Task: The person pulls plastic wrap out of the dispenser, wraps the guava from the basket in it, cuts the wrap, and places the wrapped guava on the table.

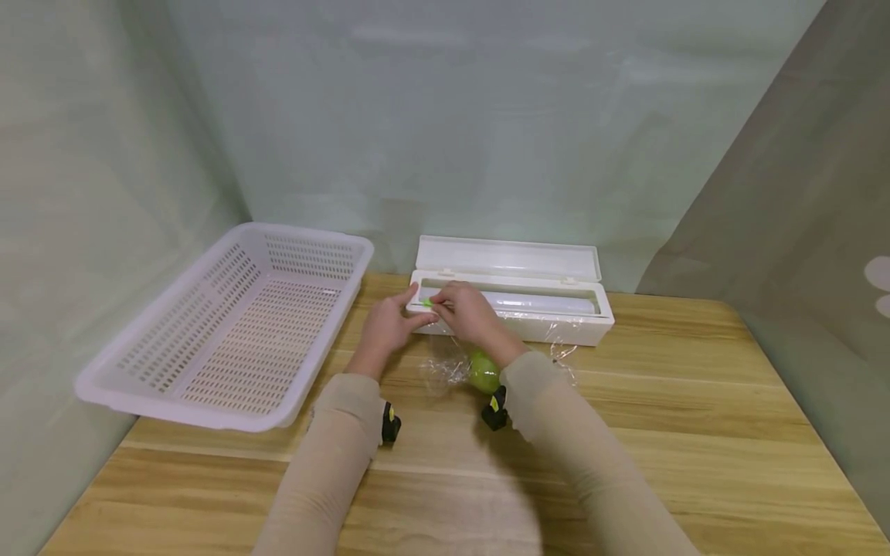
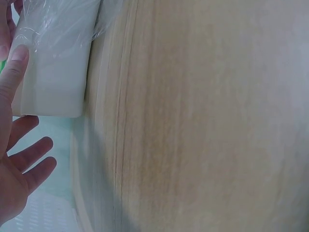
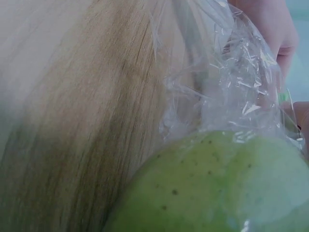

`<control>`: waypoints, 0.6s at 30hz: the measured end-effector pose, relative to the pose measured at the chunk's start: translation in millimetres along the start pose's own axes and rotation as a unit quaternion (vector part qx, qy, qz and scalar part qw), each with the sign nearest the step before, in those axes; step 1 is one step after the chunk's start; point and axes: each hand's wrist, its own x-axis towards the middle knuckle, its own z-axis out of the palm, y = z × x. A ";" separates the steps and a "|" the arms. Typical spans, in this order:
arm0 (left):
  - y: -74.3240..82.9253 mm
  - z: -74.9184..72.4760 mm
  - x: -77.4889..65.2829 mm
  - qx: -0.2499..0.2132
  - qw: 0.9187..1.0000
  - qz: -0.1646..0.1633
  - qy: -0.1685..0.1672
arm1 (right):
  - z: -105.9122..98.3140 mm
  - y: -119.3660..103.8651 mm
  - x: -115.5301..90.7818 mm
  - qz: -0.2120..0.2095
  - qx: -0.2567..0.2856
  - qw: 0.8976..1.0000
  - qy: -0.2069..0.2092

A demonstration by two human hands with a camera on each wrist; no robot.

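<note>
the right hand [image 1: 471, 313] pinches a small green tab [image 1: 426, 303] at the left end of the white box [image 1: 584, 332], whose lid stands raised; the left hand [image 1: 385, 328] rests its thumb on that same end, other fingers spread. a green fruit [image 1: 483, 373] sits just in front, clear film [image 1: 445, 371] (crinkled, shiny) around it, the basket [image 1: 363, 251] to the left.

Fruit [image 1: 481, 373] partly behind right sleeve [image 1: 531, 390]
</note>
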 end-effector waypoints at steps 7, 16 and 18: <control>0.8 0.8 1.1 0.005 1.000 0.005 0.003 | -3.8 3.5 -2.7 -0.002 -0.013 1.000 0.008; -2.9 2.7 3.2 0.013 1.000 0.014 0.014 | -1.6 5.4 -1.9 0.011 0.039 0.999 0.000; -2.4 3.3 2.6 0.016 1.000 0.016 0.016 | -1.2 5.7 -1.9 0.017 0.053 0.998 0.000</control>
